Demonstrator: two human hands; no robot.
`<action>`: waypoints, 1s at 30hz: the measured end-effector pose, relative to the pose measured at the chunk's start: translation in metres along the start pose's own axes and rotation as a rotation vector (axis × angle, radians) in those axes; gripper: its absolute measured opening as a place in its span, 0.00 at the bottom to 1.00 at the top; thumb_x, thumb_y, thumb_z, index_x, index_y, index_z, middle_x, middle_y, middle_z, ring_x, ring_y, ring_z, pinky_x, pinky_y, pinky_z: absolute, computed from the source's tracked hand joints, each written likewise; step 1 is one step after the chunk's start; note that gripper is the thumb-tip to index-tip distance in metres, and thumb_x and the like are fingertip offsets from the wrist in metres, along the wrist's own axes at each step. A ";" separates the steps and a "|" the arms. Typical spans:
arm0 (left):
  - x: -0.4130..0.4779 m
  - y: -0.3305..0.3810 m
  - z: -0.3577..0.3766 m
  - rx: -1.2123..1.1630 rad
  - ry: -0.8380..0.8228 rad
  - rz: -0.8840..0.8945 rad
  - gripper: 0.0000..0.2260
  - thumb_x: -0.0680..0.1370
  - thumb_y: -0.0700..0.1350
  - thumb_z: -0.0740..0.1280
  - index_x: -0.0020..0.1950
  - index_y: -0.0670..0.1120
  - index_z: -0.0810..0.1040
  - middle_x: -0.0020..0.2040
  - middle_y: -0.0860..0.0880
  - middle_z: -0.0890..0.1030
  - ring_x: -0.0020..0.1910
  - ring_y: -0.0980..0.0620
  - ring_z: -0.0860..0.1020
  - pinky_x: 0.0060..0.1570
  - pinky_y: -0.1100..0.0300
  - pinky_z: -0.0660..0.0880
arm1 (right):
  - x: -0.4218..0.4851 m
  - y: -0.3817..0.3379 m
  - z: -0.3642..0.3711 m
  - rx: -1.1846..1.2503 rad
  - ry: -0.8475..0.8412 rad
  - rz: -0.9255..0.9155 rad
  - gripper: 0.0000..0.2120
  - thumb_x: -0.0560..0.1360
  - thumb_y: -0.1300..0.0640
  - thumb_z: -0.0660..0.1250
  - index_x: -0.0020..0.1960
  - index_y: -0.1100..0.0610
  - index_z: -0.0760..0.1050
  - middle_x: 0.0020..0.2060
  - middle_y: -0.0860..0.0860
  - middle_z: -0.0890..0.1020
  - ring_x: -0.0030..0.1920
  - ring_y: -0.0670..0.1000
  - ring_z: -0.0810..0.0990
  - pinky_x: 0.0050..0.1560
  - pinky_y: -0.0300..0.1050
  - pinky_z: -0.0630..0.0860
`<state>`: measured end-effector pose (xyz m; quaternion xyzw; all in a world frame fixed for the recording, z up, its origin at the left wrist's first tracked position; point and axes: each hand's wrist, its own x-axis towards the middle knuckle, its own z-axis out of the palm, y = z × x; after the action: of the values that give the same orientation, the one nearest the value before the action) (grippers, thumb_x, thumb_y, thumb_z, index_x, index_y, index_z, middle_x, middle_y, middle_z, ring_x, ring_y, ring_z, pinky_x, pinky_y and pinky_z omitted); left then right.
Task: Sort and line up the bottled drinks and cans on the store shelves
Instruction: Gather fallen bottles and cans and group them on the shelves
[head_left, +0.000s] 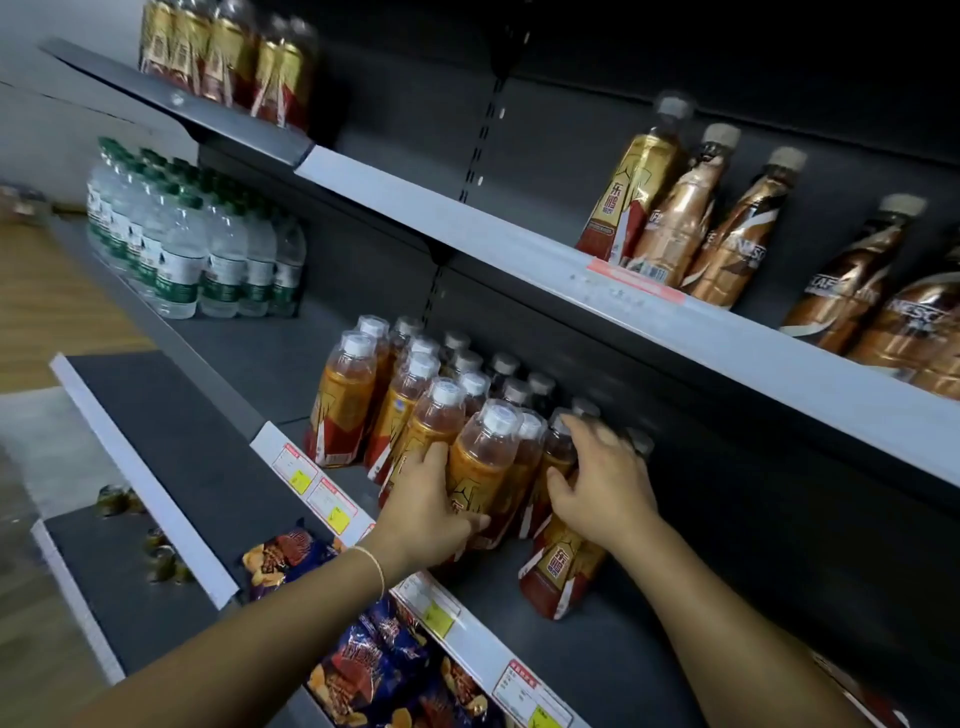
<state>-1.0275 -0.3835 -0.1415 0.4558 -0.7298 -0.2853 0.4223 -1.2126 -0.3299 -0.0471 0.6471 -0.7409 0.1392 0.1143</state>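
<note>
Far to the left on the grey metal middle shelf (244, 338) stands a block of clear plastic water bottles with green caps (192, 249), well apart from the work. Towards the middle, the orange-gold plastic drink bottles with white caps (400, 395) stand upright and close-packed in slanting rows running back to the rear panel. The left hand (431, 512) grips the front bottle (485, 462) of the nearest row, fingers on its left side and thumb curled low round its label. Just to the right, the right hand (605, 478) lies over the top of the end bottle with the gold-and-red label (561, 569), which leans a little out of the row. Its fingers are blurred, so I cannot tell whether they clasp the bottle or only rest on it. Above and further right, copper-brown foil-sleeved coffee bottles (727, 244) lean on the upper shelf (not yet lined up, by the look of them). The risk, as I judge it, is in the squeeze — pushing the leaning bottle in among rows this tight could topple neighbours towards the back, or nudge the front bottle over the shelf lip onto the blue-and-purple snack packets (363, 670) below.
</note>
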 end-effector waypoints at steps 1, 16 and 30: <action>0.000 -0.003 0.004 -0.005 0.011 0.008 0.36 0.64 0.54 0.80 0.66 0.51 0.67 0.64 0.51 0.68 0.63 0.50 0.70 0.65 0.57 0.68 | 0.002 0.000 0.003 -0.020 -0.002 0.002 0.34 0.76 0.46 0.64 0.79 0.47 0.57 0.74 0.52 0.67 0.71 0.56 0.67 0.72 0.52 0.64; 0.002 -0.021 0.015 0.212 -0.007 0.019 0.33 0.66 0.60 0.77 0.64 0.48 0.69 0.61 0.47 0.72 0.58 0.47 0.73 0.56 0.56 0.73 | 0.019 -0.006 0.026 -0.264 -0.027 -0.056 0.40 0.75 0.46 0.62 0.80 0.40 0.43 0.76 0.50 0.63 0.73 0.55 0.62 0.69 0.54 0.63; 0.006 -0.002 0.005 0.383 -0.119 -0.086 0.30 0.65 0.49 0.80 0.52 0.45 0.62 0.50 0.44 0.80 0.47 0.44 0.81 0.35 0.60 0.71 | 0.008 -0.009 0.021 -0.274 -0.081 -0.038 0.48 0.70 0.45 0.68 0.79 0.38 0.40 0.77 0.50 0.62 0.75 0.56 0.58 0.71 0.54 0.61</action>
<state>-1.0323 -0.3899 -0.1437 0.5409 -0.7742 -0.1852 0.2716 -1.2048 -0.3460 -0.0631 0.6443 -0.7447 0.0083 0.1739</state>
